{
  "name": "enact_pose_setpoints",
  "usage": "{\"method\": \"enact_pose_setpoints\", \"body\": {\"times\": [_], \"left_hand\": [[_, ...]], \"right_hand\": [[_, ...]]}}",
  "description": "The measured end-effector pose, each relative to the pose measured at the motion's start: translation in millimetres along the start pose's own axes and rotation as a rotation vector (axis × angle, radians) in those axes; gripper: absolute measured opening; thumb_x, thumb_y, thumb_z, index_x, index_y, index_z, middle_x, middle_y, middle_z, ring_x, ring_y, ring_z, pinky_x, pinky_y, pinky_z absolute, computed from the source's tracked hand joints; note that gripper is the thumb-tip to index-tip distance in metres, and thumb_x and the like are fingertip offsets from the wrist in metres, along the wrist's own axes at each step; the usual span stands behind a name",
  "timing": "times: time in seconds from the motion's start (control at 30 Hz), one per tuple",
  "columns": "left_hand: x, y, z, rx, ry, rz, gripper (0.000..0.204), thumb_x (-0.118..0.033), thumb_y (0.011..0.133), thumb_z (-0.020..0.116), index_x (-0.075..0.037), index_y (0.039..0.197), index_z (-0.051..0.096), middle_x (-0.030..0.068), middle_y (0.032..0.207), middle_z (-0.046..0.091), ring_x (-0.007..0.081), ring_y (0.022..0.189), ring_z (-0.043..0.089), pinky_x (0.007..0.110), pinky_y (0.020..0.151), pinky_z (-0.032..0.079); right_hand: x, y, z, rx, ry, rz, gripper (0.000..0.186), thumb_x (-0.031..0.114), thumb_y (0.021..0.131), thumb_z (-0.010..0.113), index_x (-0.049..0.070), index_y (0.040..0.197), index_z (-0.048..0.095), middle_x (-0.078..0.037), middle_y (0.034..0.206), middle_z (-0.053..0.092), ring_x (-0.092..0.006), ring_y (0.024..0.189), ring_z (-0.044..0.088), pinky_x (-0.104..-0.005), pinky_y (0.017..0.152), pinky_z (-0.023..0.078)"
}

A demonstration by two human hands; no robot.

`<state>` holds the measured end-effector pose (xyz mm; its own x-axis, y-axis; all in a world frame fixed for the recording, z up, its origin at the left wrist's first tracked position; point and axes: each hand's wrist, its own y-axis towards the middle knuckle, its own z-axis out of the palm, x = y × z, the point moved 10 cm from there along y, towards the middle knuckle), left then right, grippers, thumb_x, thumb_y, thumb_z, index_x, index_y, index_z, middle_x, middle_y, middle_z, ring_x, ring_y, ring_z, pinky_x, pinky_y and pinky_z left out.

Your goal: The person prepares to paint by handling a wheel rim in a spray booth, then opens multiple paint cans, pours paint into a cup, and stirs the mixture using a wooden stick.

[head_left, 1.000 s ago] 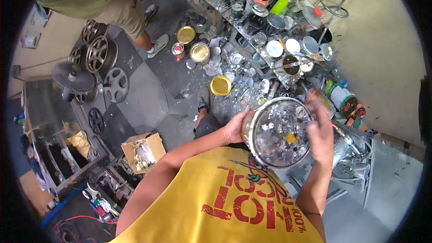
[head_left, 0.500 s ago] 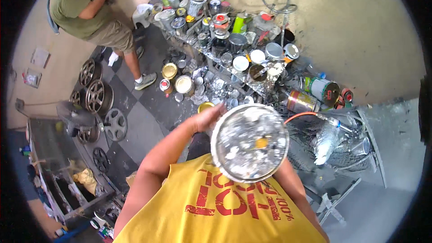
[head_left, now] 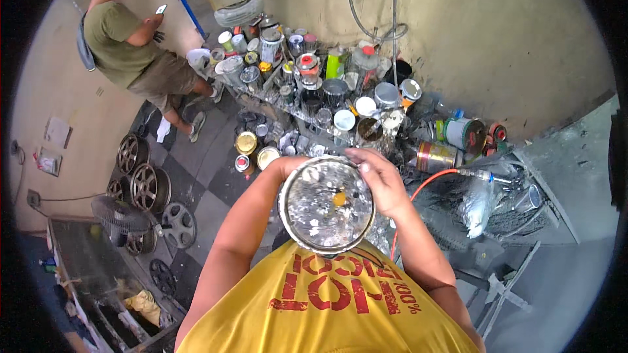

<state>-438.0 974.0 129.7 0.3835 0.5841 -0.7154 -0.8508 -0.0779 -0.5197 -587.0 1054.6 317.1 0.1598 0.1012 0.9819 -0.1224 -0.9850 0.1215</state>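
I hold a round metal paint can [head_left: 326, 206], its lid spattered silver with a small orange spot, close to my chest. My right hand [head_left: 379, 180] grips the can's far right rim with the fingers curled over the top. My left hand [head_left: 285, 167] is mostly hidden behind the can's left side and holds it there. Below the can is my yellow shirt [head_left: 327, 301] with red lettering.
A crowded, paint-stained shelf of cans and jars [head_left: 314, 85] runs ahead. An orange hose [head_left: 418, 189] leads to a spray tool at right. Several wheel rims [head_left: 140, 186] and a fan [head_left: 121, 216] stand at left. Another person [head_left: 127, 49] in a green shirt stands far left.
The can has come up closer to my chest, and my view has tilted up toward the wall, so the shelf and the other person sit lower in the picture.
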Motion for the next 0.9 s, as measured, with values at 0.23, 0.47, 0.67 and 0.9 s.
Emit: {"method": "enact_pose_setpoints", "body": {"times": [0.23,0.47,0.67,0.9], "left_hand": [[-8.1,-1.1,-43.4,0.040,0.002,-0.036,0.061,-0.054,0.105,0.047,-0.008,0.145,0.049,0.0120,0.137,0.062,0.0226,0.122,0.059,0.040,0.107,0.043],[-12.2,-20.7,-82.1,0.052,-0.076,-0.039,0.057,-0.052,0.104,0.048,-0.008,0.141,0.052,0.0118,0.133,0.063,0.0223,0.118,0.060,0.039,0.104,0.044],[-19.4,-42.7,-87.0,0.030,-0.169,-0.036,0.054,-0.050,0.103,0.049,-0.009,0.138,0.054,0.0116,0.130,0.064,0.0220,0.115,0.061,0.039,0.101,0.046],[-36.1,-78.6,-76.7,-0.016,-0.259,-0.011,0.050,-0.048,0.103,0.050,-0.009,0.134,0.057,0.0113,0.126,0.066,0.0217,0.110,0.062,0.038,0.098,0.047]], "right_hand": [[65.5,40.9,91.9,0.048,-0.697,-0.216,0.045,0.031,0.087,0.077,0.001,0.120,0.071,-0.018,0.119,0.064,-0.0368,0.109,0.063,-0.0444,0.096,0.051],[58.2,77.7,149.8,0.091,-0.744,-0.241,0.044,0.027,0.084,0.077,0.001,0.120,0.071,-0.019,0.116,0.064,-0.0371,0.110,0.061,-0.0453,0.097,0.050],[35.8,88.6,175.3,0.131,-0.859,0.014,0.071,0.046,0.073,0.087,0.003,0.124,0.065,-0.017,0.118,0.060,-0.0387,0.115,0.058,-0.0473,0.101,0.048],[25.6,105.7,193.9,0.215,-0.796,-0.022,0.079,0.049,0.068,0.090,0.001,0.126,0.062,-0.019,0.123,0.059,-0.0427,0.118,0.056,-0.0491,0.104,0.047]]}}
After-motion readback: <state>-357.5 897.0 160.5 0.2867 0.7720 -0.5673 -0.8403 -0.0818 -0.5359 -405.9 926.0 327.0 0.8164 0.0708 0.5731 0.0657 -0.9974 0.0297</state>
